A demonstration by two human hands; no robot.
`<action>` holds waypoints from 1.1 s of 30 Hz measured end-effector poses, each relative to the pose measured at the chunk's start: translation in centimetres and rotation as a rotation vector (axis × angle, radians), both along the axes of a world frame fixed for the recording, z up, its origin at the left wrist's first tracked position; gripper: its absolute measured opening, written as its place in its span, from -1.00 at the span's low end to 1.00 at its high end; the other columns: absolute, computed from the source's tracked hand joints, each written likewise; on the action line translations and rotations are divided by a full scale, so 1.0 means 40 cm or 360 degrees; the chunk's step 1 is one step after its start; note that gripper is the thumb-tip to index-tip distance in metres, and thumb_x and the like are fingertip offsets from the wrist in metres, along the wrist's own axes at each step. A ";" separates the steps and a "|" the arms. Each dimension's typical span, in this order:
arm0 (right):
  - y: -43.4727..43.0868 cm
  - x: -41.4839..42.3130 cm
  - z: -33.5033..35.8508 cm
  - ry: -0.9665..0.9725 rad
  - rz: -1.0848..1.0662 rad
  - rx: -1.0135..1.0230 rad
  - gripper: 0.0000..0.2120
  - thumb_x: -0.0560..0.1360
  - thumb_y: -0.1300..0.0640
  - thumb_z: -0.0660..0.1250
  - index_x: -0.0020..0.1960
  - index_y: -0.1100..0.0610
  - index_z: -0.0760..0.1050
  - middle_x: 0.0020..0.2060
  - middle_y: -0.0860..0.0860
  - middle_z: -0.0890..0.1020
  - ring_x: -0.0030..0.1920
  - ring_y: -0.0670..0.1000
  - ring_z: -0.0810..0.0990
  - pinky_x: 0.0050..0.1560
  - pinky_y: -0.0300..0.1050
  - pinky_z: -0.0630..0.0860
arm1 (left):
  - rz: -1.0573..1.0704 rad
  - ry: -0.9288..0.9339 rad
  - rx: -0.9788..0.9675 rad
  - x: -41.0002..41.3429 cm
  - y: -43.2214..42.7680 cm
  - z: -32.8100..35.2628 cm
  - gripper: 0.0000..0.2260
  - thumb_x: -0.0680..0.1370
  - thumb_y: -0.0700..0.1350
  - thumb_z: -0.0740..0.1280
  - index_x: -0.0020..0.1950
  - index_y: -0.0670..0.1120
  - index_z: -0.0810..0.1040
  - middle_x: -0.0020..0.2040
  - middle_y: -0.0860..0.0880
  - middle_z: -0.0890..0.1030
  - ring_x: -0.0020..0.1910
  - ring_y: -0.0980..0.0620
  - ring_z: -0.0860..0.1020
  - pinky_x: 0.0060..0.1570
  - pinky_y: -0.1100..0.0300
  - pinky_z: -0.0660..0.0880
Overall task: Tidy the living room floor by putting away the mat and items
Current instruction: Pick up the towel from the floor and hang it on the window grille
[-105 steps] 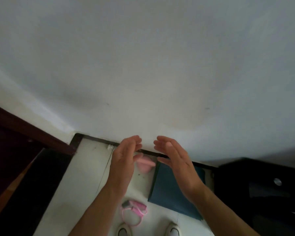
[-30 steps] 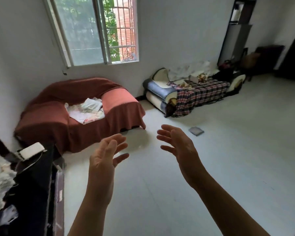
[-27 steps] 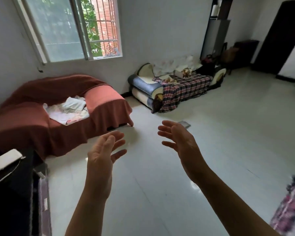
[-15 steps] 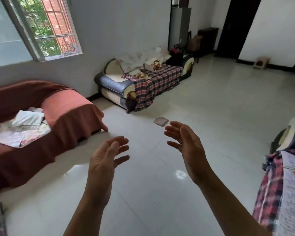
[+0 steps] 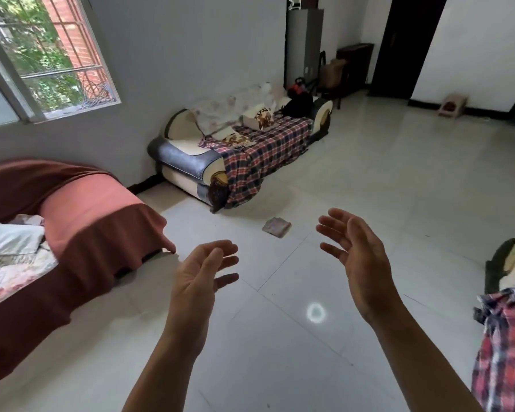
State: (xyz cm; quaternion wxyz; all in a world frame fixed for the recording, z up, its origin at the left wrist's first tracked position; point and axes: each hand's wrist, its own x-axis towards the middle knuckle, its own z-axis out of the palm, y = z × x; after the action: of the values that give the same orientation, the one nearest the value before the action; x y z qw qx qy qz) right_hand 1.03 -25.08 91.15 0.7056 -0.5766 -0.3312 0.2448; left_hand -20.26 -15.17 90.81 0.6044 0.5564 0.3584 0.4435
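A small flat folded piece of cloth lies alone on the white tiled floor, in front of the plaid-covered sofa. My left hand and my right hand are both raised in front of me, palms facing each other, fingers spread, holding nothing. The cloth lies beyond and between them, well out of reach. No mat is in view.
A sofa under a reddish-brown cover with folded linen stands at the left below a window. Another plaid-draped seat is at the right edge. A grey cabinet, dark door and small stool are far back.
My view has swung from a white wall and floor corner round to the right across the living room. Both hands stay raised and empty; the sofas have slid leftwards in view.
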 end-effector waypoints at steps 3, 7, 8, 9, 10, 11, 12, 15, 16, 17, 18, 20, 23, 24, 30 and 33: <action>0.082 0.037 -0.020 -0.0047 -0.0053 -0.0006 -0.61 0.66 -0.15 0.07 0.29 0.03 0.50 0.19 -0.02 0.66 0.24 -0.01 0.62 0.25 0.10 0.54 | -0.0042 -0.0009 -0.0046 0.059 0.104 -0.028 -0.76 0.69 -0.17 0.15 0.16 -0.14 0.61 0.11 -0.09 0.69 0.12 -0.11 0.65 0.08 -0.10 0.59; 0.214 0.078 -0.039 -0.0099 -0.0093 -0.0033 -0.63 0.67 -0.11 0.06 0.29 0.03 0.51 0.18 -0.01 0.66 0.24 0.01 0.62 0.23 0.09 0.54 | -0.0119 -0.0075 -0.0105 0.139 0.270 -0.053 -0.75 0.70 -0.17 0.15 0.14 -0.13 0.63 0.11 -0.08 0.69 0.13 -0.10 0.65 0.11 -0.12 0.59; 0.255 0.088 -0.040 -0.0100 -0.0117 -0.0039 -0.63 0.67 -0.10 0.06 0.29 0.04 0.51 0.18 0.00 0.66 0.24 0.01 0.62 0.24 0.10 0.54 | -0.0140 -0.0105 -0.0104 0.156 0.316 -0.053 -0.75 0.70 -0.17 0.14 0.13 -0.13 0.63 0.11 -0.07 0.69 0.13 -0.10 0.65 0.11 -0.11 0.59; 0.304 0.099 -0.037 -0.0084 -0.0143 -0.0057 -0.64 0.69 -0.07 0.06 0.29 0.05 0.51 0.17 0.00 0.67 0.23 0.01 0.62 0.25 0.13 0.54 | -0.0160 -0.0114 -0.0106 0.173 0.370 -0.053 -0.74 0.70 -0.16 0.14 0.13 -0.12 0.63 0.10 -0.06 0.69 0.13 -0.09 0.65 0.11 -0.10 0.60; 0.351 0.109 -0.032 -0.0049 -0.0160 -0.0078 -0.65 0.70 -0.04 0.05 0.28 0.06 0.52 0.17 0.01 0.67 0.23 0.02 0.63 0.27 0.16 0.53 | -0.0168 -0.0114 -0.0111 0.189 0.425 -0.052 -0.74 0.70 -0.16 0.13 0.13 -0.11 0.63 0.09 -0.05 0.70 0.13 -0.08 0.65 0.11 -0.09 0.60; 0.388 0.116 -0.027 -0.0026 -0.0167 -0.0096 -0.66 0.70 -0.01 0.04 0.28 0.06 0.52 0.16 0.01 0.67 0.22 0.02 0.63 0.28 0.18 0.53 | -0.0169 -0.0123 -0.0118 0.203 0.470 -0.047 -0.73 0.71 -0.16 0.13 0.13 -0.11 0.63 0.09 -0.04 0.70 0.13 -0.07 0.65 0.10 -0.08 0.60; 0.428 0.125 -0.022 -0.0023 -0.0183 -0.0107 -0.66 0.70 0.01 0.03 0.28 0.06 0.52 0.16 0.01 0.67 0.22 0.02 0.63 0.29 0.19 0.52 | -0.0182 -0.0141 -0.0110 0.215 0.518 -0.041 -0.73 0.71 -0.16 0.13 0.13 -0.11 0.63 0.09 -0.04 0.70 0.12 -0.06 0.65 0.10 -0.08 0.60; 0.549 0.166 -0.016 -0.0071 -0.0233 -0.0113 -0.65 0.68 -0.01 0.04 0.27 0.05 0.53 0.16 0.00 0.67 0.22 0.01 0.63 0.27 0.15 0.53 | -0.0222 -0.0148 -0.0059 0.258 0.675 -0.041 -0.74 0.70 -0.17 0.13 0.13 -0.12 0.63 0.08 -0.04 0.70 0.12 -0.06 0.65 0.09 -0.08 0.60; 0.575 0.177 -0.012 -0.0065 -0.0229 -0.0123 -0.64 0.66 -0.04 0.05 0.27 0.04 0.53 0.16 0.00 0.67 0.22 0.01 0.63 0.26 0.13 0.54 | -0.0213 -0.0129 -0.0074 0.270 0.714 -0.038 -0.74 0.70 -0.17 0.13 0.13 -0.12 0.63 0.08 -0.04 0.70 0.12 -0.07 0.65 0.08 -0.07 0.60; 0.599 0.189 -0.011 -0.0057 -0.0237 -0.0134 -0.62 0.63 -0.08 0.07 0.27 0.04 0.53 0.16 0.00 0.67 0.23 0.02 0.63 0.25 0.11 0.54 | -0.0218 -0.0126 -0.0088 0.281 0.747 -0.037 -0.74 0.70 -0.17 0.13 0.14 -0.13 0.62 0.08 -0.05 0.70 0.13 -0.07 0.64 0.08 -0.07 0.59; 0.622 0.203 -0.014 -0.0049 -0.0255 -0.0136 -0.61 0.61 -0.11 0.08 0.27 0.03 0.53 0.16 0.01 0.67 0.23 0.02 0.63 0.24 0.11 0.54 | -0.0229 -0.0130 -0.0091 0.291 0.776 -0.041 -0.74 0.70 -0.18 0.13 0.14 -0.13 0.62 0.09 -0.06 0.69 0.13 -0.07 0.64 0.08 -0.07 0.59; 0.677 0.238 -0.028 -0.0031 -0.0302 -0.0134 -0.62 0.63 -0.12 0.10 0.26 0.03 0.53 0.17 0.01 0.67 0.23 0.02 0.63 0.24 0.12 0.54 | -0.0254 -0.0124 -0.0102 0.320 0.833 -0.059 -0.73 0.70 -0.18 0.12 0.13 -0.13 0.63 0.09 -0.07 0.69 0.13 -0.08 0.64 0.08 -0.08 0.59; 0.764 0.293 -0.062 0.0035 -0.0309 -0.0159 -0.61 0.63 -0.15 0.12 0.27 0.05 0.53 0.16 0.01 0.67 0.22 0.02 0.63 0.24 0.10 0.54 | -0.0268 -0.0068 -0.0163 0.379 0.907 -0.093 -0.73 0.70 -0.20 0.12 0.11 -0.12 0.64 0.08 -0.07 0.70 0.12 -0.09 0.65 0.09 -0.08 0.59; 0.791 0.312 -0.075 0.0054 -0.0298 -0.0176 -0.60 0.64 -0.16 0.12 0.27 0.05 0.53 0.16 0.00 0.67 0.22 0.02 0.63 0.25 0.11 0.54 | -0.0267 -0.0035 -0.0172 0.401 0.929 -0.103 -0.73 0.70 -0.19 0.13 0.11 -0.12 0.64 0.08 -0.06 0.70 0.12 -0.09 0.65 0.09 -0.08 0.59; 0.997 0.510 -0.158 0.0158 -0.0265 -0.0191 -0.61 0.63 -0.09 0.07 0.28 0.06 0.52 0.16 -0.02 0.67 0.22 0.00 0.63 0.27 0.09 0.53 | -0.0263 0.0134 -0.0154 0.593 1.104 -0.153 -0.73 0.70 -0.17 0.13 0.12 -0.11 0.64 0.08 -0.04 0.70 0.10 -0.05 0.66 0.09 -0.08 0.60; 1.112 0.639 -0.186 0.0203 -0.0300 -0.0193 -0.67 0.71 0.02 0.04 0.28 0.07 0.52 0.14 0.00 0.68 0.20 -0.01 0.64 0.28 0.12 0.54 | -0.0224 0.0163 -0.0153 0.699 1.209 -0.154 -0.74 0.70 -0.18 0.14 0.11 -0.11 0.65 0.07 -0.05 0.70 0.10 -0.07 0.65 0.08 -0.09 0.60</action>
State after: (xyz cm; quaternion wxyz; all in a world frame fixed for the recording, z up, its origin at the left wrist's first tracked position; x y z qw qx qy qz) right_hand 26.58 19.42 83.69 0.7090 -0.6300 -0.2147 0.2331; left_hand 7.71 33.19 84.63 0.6409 0.5724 0.3699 0.3532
